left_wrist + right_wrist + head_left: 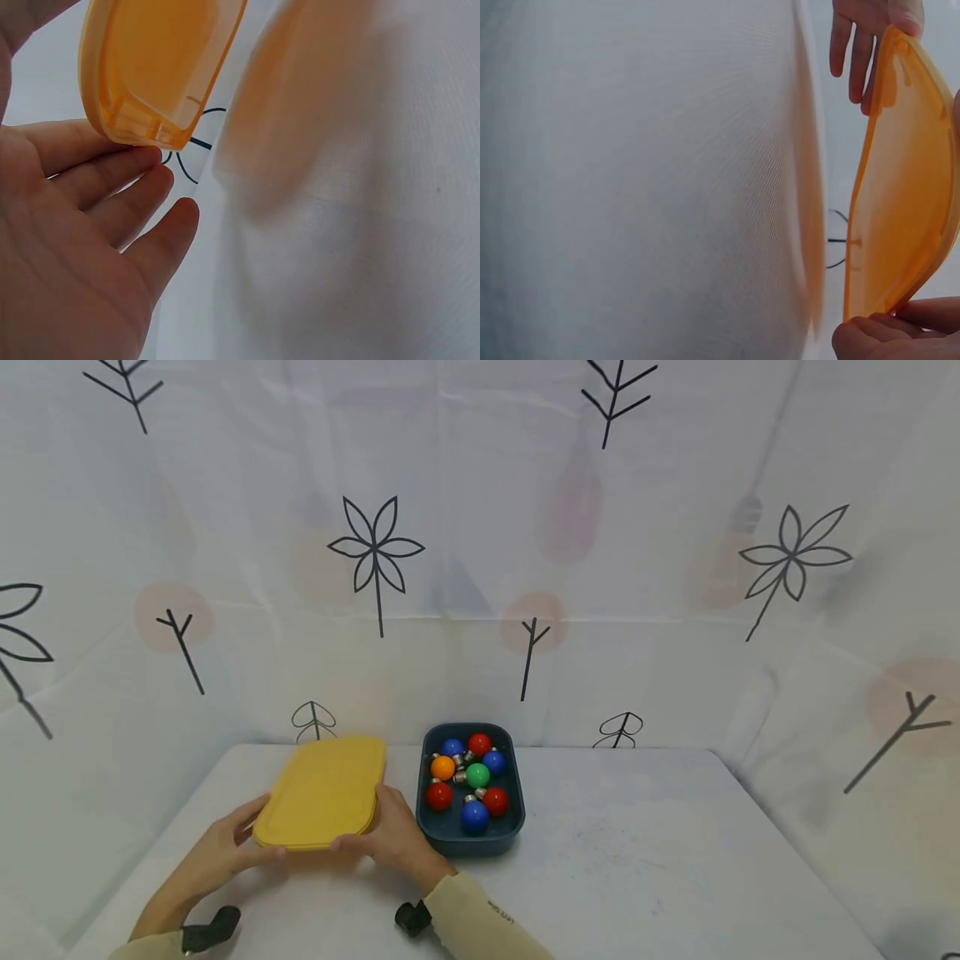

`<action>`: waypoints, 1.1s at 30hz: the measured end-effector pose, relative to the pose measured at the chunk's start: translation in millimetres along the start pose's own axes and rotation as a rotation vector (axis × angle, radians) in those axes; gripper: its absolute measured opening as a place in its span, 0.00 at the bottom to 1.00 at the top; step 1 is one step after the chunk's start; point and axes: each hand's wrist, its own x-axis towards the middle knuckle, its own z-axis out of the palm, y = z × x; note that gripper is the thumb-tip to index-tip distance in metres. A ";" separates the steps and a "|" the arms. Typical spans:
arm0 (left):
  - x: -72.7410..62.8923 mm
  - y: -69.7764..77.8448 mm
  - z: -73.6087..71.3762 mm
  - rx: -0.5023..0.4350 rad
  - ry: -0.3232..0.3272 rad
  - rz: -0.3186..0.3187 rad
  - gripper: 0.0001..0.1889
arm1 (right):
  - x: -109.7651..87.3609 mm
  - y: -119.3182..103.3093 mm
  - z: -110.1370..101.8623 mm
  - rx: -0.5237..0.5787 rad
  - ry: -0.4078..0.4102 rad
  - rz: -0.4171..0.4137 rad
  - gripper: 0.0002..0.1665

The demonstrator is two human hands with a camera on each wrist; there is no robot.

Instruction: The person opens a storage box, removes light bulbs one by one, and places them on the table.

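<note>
Both hands hold a yellow plastic lid (322, 793) over the left part of the table. My left hand (206, 860) grips its left near corner, thumb along the front edge and the other fingers under it. At the right near corner, my right hand (397, 835) pinches the rim between thumb and fingers. In the left wrist view the lid's hollow underside (161, 60) shows, raised off the table. Just right of the right hand stands a dark blue box (471, 846) with several coloured light bulbs inside, among them a green bulb (477, 775) and an orange bulb (442, 767).
A white table (637, 852) extends to the right of the box. Behind it hangs a white cloth (465, 527) printed with plants, which also closes off both sides. Each wrist carries a black strapped camera (212, 929).
</note>
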 end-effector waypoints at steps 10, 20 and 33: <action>-0.8 -5.2 2.8 -0.002 -0.024 0.019 0.51 | 0.8 -0.6 0.7 0.041 -0.019 0.079 0.51; -1.8 -8.1 2.0 0.011 -0.043 0.011 0.52 | 3.7 0.6 2.8 0.011 -0.044 0.073 0.50; 5.9 -13.4 9.2 0.095 -0.041 -0.087 0.60 | 6.0 -0.8 3.1 -0.048 -0.064 0.160 0.53</action>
